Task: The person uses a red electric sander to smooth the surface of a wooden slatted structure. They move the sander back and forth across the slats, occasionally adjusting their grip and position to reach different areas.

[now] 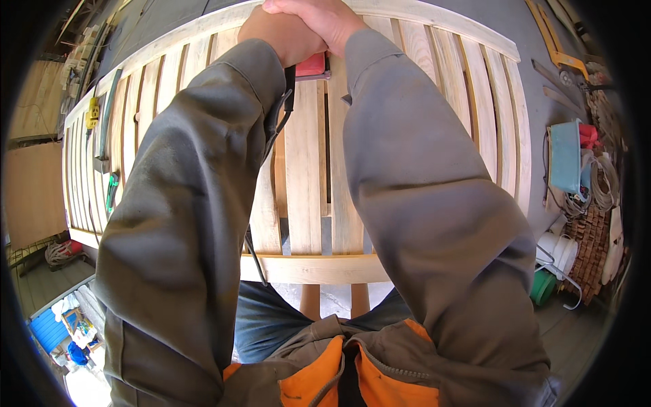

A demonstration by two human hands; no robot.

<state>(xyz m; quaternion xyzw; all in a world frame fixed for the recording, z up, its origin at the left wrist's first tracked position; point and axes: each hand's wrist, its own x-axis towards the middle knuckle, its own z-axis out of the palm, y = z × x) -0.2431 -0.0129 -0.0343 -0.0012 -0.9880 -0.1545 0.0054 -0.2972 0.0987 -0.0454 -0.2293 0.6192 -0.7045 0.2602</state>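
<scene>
The step in hand looks to be surface work on a slatted wooden panel (pixel 303 163), probably sanding or smoothing, done with a red power tool (pixel 312 66) at the top centre of the frame. Only the tool's red body and a dark edge show, below the two hands; its working face is out of sight, so its exact kind is a guess. The left hand (pixel 279 34) is right above it, its fingers hidden by the other hand and the top edge; I cannot tell whether they are clamped on the tool. The right hand (pixel 324 19) crosses over from the right and lies on the left one, its visible fingers close together, though their tips are not clear enough to say what they grip. Both arms stretch far forward, which suggests weight being put on the tool near the far side of the panel. A black cord (pixel 280 125) runs down from the tool beside the left sleeve (pixel 183 176), and a dark cable also hangs over the near rail (pixel 325 268) at lower centre. The next move seems to call for even pressure and a steady pass along the slats, with the cord kept free of the path; towards the left, the green-handled cutter (pixel 112 192) lying on the slats would need avoiding.
</scene>
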